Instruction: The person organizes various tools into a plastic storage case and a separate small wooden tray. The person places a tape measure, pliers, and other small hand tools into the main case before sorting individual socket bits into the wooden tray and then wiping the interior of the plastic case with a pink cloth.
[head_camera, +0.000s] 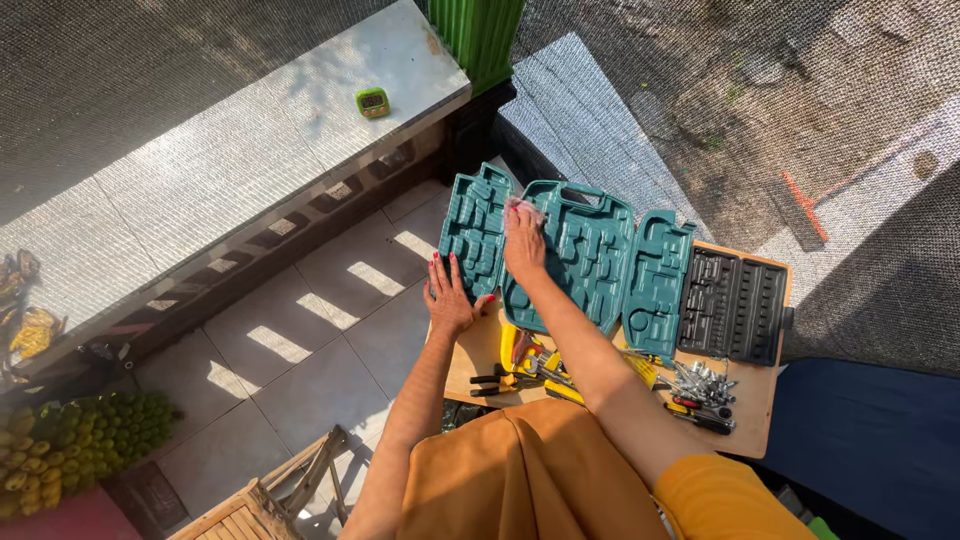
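An open teal plastic tool case (585, 255) with moulded empty slots lies unfolded on a small wooden table (755, 405). My right hand (523, 248) presses a pale cloth (521, 209) onto the case's middle panel. My left hand (452, 297) rests flat, fingers spread, at the table's left edge against the case's left flap (472, 232). A black socket tray (732, 305) sits at the right end of the case.
Loose tools lie on the table in front of the case: yellow-handled pliers and screwdrivers (520, 370) and a pile of metal sockets (700, 385). A long tiled bench (200, 190) with a small green timer (372, 101) stands left. Bananas and green fruit (80, 435) are at lower left.
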